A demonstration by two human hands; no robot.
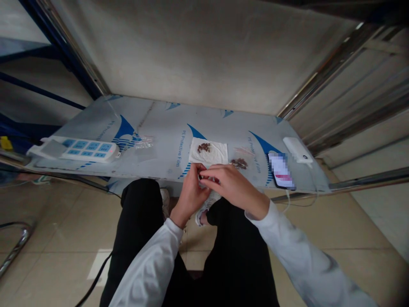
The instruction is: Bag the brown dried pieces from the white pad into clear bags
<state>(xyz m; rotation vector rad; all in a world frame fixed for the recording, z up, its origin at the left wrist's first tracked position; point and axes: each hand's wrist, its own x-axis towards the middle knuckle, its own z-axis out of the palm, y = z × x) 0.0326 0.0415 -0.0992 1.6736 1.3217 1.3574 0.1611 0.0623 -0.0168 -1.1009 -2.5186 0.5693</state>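
Note:
My left hand [191, 189] and my right hand [225, 181] meet at the near edge of the shelf, fingertips together. Both are closed in a pinch, and whatever small thing lies between the fingers is too hidden to name. Just beyond them is a white cloth or tissue [219, 153], with a little heap of small brown pieces [203, 147] on its left part. A clear plastic bag [244, 151] rests to the right of the cloth, close to my right hand, with more brown pieces [239, 163] in or on it.
The shelf [166, 123] is covered in printed protective film. On its left lie a white power strip [89, 150] and another clear bag [144, 143]. At right are a phone [281, 170] and a white power bank [297, 149], with a cable hanging over the edge.

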